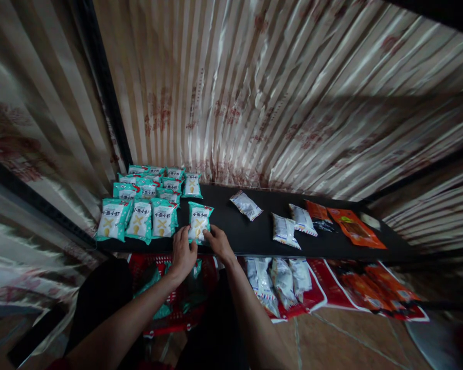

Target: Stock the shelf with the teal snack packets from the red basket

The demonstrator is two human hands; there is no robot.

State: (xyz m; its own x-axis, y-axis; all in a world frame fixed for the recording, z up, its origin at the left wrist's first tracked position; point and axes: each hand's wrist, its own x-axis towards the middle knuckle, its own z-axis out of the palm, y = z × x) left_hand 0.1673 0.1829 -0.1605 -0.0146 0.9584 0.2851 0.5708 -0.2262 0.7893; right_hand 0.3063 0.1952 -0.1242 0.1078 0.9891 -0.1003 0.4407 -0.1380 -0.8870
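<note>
A teal and white snack bag (199, 218) stands near the front edge of the black shelf, between my two hands. My left hand (184, 253) closes on its lower left side, thumb toward the bag. On its lower right side, my right hand (219, 242) grips with the thumb over the front. To the left, several matching teal snack bags (139, 218) stand in rows. One more teal bag (192, 185) stands behind the held one. The bag's bottom edge is partly covered by my fingers.
Farther right on the black shelf (241, 234) lie silver-white bags (285, 230) and orange packets (357, 226). Below, red baskets (319, 288) hold white bags, orange packets and teal bags. Dark posts (108, 87) and a striped curtain (231, 92) enclose the shelf.
</note>
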